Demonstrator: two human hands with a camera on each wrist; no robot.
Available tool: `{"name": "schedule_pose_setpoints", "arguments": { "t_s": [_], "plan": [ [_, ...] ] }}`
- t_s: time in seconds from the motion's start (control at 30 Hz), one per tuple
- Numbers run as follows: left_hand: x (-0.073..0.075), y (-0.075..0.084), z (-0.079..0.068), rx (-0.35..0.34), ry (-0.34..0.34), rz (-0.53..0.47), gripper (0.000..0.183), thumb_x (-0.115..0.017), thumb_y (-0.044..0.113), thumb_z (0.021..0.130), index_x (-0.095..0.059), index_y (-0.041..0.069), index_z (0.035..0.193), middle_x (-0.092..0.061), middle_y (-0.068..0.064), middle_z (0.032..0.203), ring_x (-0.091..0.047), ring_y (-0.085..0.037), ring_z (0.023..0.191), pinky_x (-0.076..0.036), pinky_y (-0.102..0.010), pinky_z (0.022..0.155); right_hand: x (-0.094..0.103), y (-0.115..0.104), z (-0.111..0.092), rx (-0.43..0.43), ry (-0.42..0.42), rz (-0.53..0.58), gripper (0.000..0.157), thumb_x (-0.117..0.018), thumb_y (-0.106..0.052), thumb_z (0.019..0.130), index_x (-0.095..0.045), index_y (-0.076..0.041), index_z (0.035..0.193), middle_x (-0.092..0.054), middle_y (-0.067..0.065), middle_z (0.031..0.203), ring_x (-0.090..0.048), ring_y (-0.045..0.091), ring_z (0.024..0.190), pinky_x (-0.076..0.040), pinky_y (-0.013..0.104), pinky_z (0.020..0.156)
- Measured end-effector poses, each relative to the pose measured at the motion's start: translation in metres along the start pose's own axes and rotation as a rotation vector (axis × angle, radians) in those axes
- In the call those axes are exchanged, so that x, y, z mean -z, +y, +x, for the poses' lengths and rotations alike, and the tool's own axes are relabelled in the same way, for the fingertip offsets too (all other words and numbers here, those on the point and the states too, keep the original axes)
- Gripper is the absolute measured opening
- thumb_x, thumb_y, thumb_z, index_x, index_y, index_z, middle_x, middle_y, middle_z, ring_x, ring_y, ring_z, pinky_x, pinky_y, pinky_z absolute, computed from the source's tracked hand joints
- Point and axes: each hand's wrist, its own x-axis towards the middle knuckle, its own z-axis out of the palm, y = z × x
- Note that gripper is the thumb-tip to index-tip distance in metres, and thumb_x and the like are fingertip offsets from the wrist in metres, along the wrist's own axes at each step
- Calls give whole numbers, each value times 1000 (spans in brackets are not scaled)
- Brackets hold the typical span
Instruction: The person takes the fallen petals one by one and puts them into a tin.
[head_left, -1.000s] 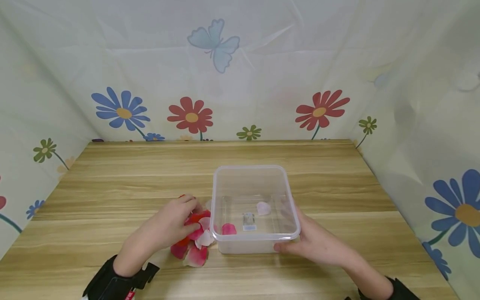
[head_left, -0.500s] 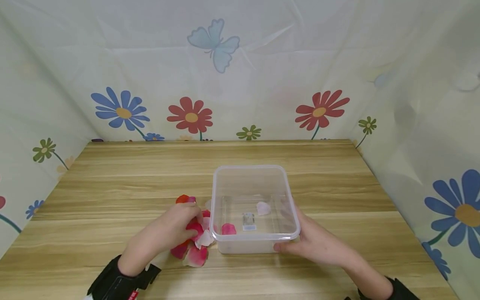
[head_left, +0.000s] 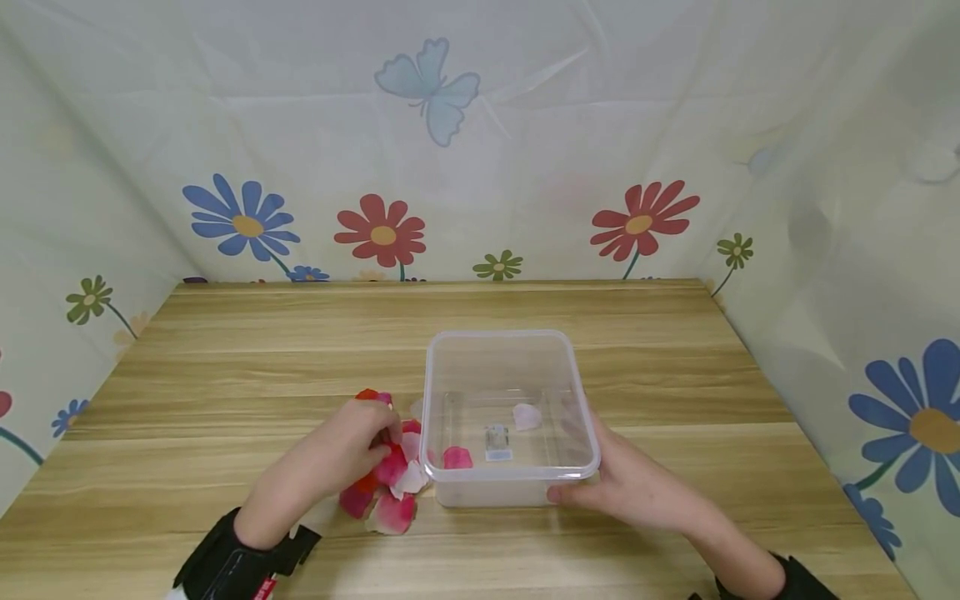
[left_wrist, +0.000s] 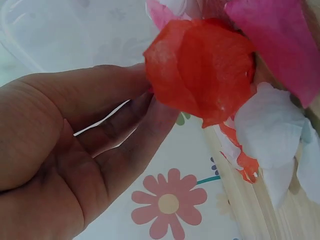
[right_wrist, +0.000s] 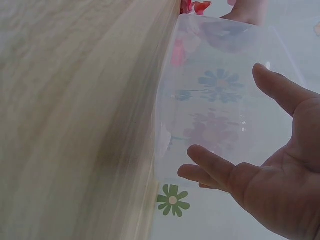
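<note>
My left hand (head_left: 341,446) is over a small heap of artificial flower petals (head_left: 392,510) beside the box's left wall. Its thumb and fingertips pinch a red petal (left_wrist: 200,72), as the left wrist view shows. A clear plastic box (head_left: 510,492), lidless, stands on the table. Inside it lie a pink petal (head_left: 457,457) and a pale petal (head_left: 527,417). My right hand (head_left: 630,479) holds the box at its near right corner, thumb on the front wall and fingers along the right side. The right wrist view shows those fingers (right_wrist: 210,167) against the clear wall.
A wood-grain table (head_left: 285,333) lies beneath everything. White cloth (head_left: 510,167) printed with flowers and a butterfly hangs at the back and both sides. More red petals (head_left: 367,394) show just behind the left hand. A small rectangular patch (head_left: 498,443) shows on the box floor.
My left hand has shifted slightly back toward me over the heap, uncovering red and pink petals behind it. The box and my right hand have stayed put.
</note>
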Motion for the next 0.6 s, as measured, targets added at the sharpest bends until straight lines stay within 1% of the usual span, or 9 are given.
{"name": "schedule_pose_setpoints", "arguments": {
  "t_s": [0.1,0.2,0.33,0.4,0.5,0.6],
  "plan": [
    [2,0,-1,11,18,2,18,-78,-4,79,-68,9,84,-59,6,78,-53,-10,70,-46,-15,63,0,0,0,3,0,3,123,-87,-19,76,3,-37,156,-32,-2,150,-53,29,122,-41,39,98],
    [5,1,-2,38,22,-11,19,-79,-4,79,-68,10,85,-59,5,79,-54,-11,70,-46,-16,63,0,0,0,3,-2,3,123,-87,-19,76,4,-37,156,-32,-2,150,-53,29,122,-41,39,98],
    [9,2,-2,69,27,-21,19,-80,-3,78,-70,11,86,-59,6,79,-53,-12,70,-47,-16,62,0,0,0,1,-7,-11,120,-87,-21,77,3,-37,156,-34,1,150,-54,29,121,-42,38,97],
    [10,2,-2,72,36,-23,18,-80,-3,79,-71,11,86,-59,6,78,-53,-12,69,-47,-16,62,0,0,0,-1,-8,-19,119,-86,-22,77,1,-36,156,-35,2,149,-54,29,120,-43,37,96],
    [12,3,-3,67,76,-25,18,-79,-4,79,-71,11,85,-58,6,78,-53,-12,69,-46,-15,61,1,0,0,-1,-10,-24,118,-86,-23,77,1,-36,156,-36,3,148,-54,29,119,-44,37,95],
    [14,5,-4,55,143,-35,19,-80,-4,78,-71,12,84,-60,4,80,-55,-12,69,-47,-14,62,1,0,0,2,-10,-26,119,-86,-22,77,1,-36,156,-36,2,148,-54,29,119,-43,38,96]
  ]
}}
